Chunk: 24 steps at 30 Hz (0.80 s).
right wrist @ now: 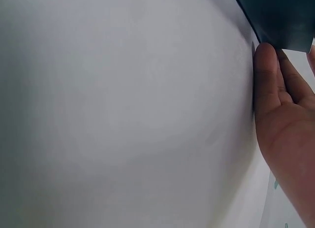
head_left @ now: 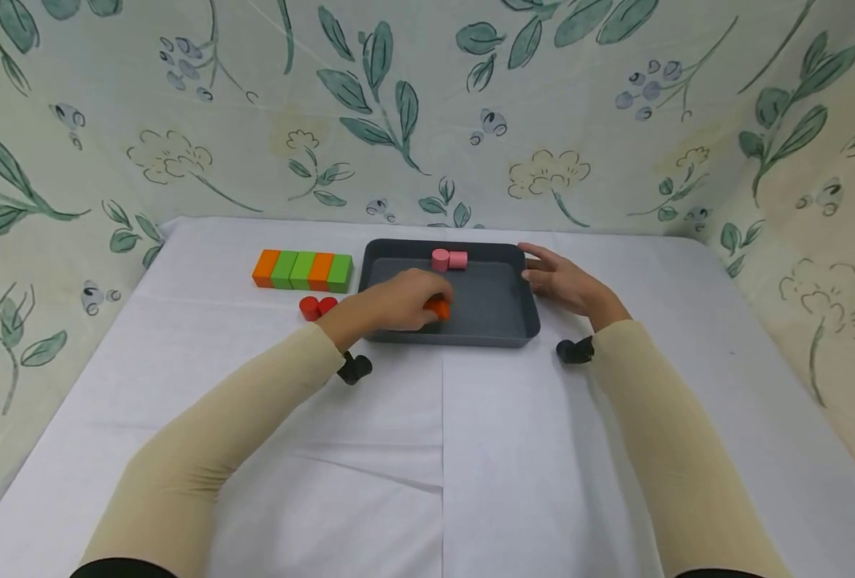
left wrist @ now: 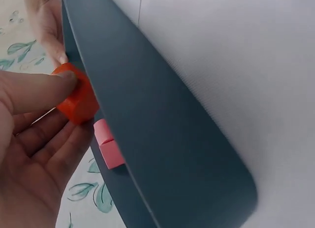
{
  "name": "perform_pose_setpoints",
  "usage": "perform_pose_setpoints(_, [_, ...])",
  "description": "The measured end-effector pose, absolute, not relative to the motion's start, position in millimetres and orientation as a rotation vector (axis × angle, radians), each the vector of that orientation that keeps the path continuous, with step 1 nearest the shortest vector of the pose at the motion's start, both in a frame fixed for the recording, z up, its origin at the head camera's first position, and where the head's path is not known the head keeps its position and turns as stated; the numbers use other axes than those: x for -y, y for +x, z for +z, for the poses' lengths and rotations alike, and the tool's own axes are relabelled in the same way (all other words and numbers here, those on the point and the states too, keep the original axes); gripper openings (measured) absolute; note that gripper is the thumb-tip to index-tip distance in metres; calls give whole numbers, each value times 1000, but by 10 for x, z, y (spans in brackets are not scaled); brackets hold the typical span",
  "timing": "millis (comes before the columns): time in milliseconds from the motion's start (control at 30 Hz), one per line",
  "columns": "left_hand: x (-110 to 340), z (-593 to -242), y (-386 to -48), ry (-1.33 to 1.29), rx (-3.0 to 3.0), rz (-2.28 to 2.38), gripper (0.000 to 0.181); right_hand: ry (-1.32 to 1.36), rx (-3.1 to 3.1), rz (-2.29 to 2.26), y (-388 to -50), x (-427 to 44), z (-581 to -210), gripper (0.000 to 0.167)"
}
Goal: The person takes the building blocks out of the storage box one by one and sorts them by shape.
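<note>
My left hand (head_left: 411, 300) reaches over the dark grey tray (head_left: 485, 315) and pinches an orange block (head_left: 438, 309) between thumb and fingers. In the left wrist view the thumb presses on one side of this orange block (left wrist: 78, 97); its exact shape is partly covered. Two pink cylinders (head_left: 447, 260) sit in the tray by its far wall, one upright and one on its side. At the tray's right end, my right hand (head_left: 566, 281) rests with extended fingers against the outer wall. The right wrist view shows those fingertips (right wrist: 266, 55) at the tray's edge.
Left of the tray stands a row of orange and green blocks (head_left: 303, 271). Two red cylinders (head_left: 310, 308) lie in front of that row, near my left forearm. A white cloth (head_left: 514, 449) covers the table, and a leaf-patterned curtain (head_left: 427, 96) hangs behind.
</note>
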<state>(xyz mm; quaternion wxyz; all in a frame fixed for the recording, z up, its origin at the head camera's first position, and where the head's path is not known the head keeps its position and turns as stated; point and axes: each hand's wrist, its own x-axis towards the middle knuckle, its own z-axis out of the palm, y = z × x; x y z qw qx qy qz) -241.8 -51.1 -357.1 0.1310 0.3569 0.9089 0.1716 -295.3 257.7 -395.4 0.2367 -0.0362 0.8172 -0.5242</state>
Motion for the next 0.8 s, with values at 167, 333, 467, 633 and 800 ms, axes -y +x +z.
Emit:
perform_pose_setpoints(167, [651,-3566,-2399,1012,-2658,680,27,-104,-2241,-1436,-2954,-2582,-3955,69])
perform_pose_setpoints(333, [760,-3532,-2359,1029,-2683,759,26,-104,-2241,-1438,-2968,-2587,-3962,69])
perform_pose_setpoints(467, [844,-3514,-2324,1058,-2701,787,31,-95,-2243,-1433,-2975,-2583,-3963,69])
perform_pose_setpoints(633, [996,-3533,-2269,1058,-2710,850,35,-102,-2239,-1437,-2964,-2585,-3957,69])
perform_pose_setpoints(800, [1208,-3535,-2191,972,-2713,920,36,-109,-2250,-1422,-2961,-2578,-3945,68])
